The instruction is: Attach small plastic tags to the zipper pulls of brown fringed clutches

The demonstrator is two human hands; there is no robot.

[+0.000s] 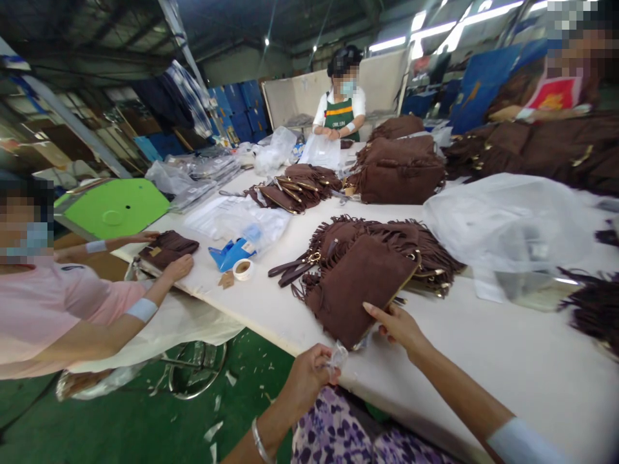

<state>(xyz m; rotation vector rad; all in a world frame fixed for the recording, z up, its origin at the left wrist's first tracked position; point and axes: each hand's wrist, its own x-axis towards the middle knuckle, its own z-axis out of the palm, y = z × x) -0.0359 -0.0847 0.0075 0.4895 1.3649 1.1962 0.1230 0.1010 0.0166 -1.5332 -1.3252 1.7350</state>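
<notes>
A flat brown clutch bag (360,283) lies tilted on a pile of fringed brown bags (438,248) at the table's near side. My right hand (399,325) grips its lower right edge, thumb on top and fingers partly hidden beneath. Just below the bag's near corner, my left hand (309,370) pinches a crumpled piece of clear plastic (338,357). Dark wrist straps (293,269) stick out from the pile's left side.
A tape roll (242,270) and blue packaging (232,254) lie left of the pile. Clear plastic bags (507,225) spread to the right. More fringed bags (294,187) and a brown stack (401,171) stand farther back. Co-workers sit left, stand behind and at right.
</notes>
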